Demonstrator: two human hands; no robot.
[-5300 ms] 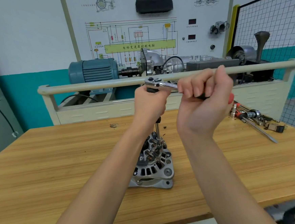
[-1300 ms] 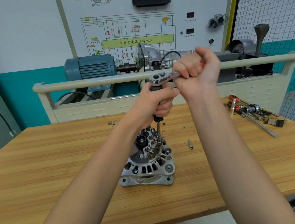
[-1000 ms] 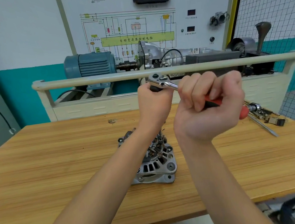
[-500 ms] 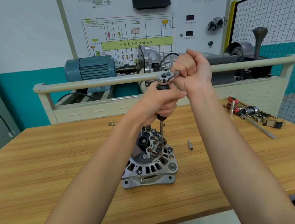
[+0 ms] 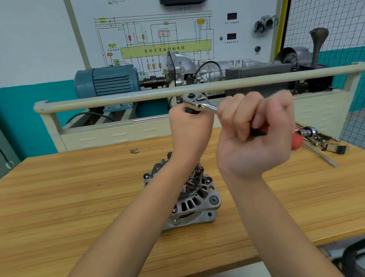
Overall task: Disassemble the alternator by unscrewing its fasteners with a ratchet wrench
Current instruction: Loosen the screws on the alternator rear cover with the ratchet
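The alternator (image 5: 189,198) sat on the wooden counter (image 5: 62,202), right under the left hand (image 5: 190,133). The left hand's fingers were curled tight around the black top of the driver, just below the shiny head of the ratchet wrench (image 5: 198,103). The right hand (image 5: 255,132) was beside it, with its fingers (image 5: 238,114) wrapped around the wrench's handle, and the red end poked out past them. More tools (image 5: 321,143) lay on the counter, off to the right of that hand.
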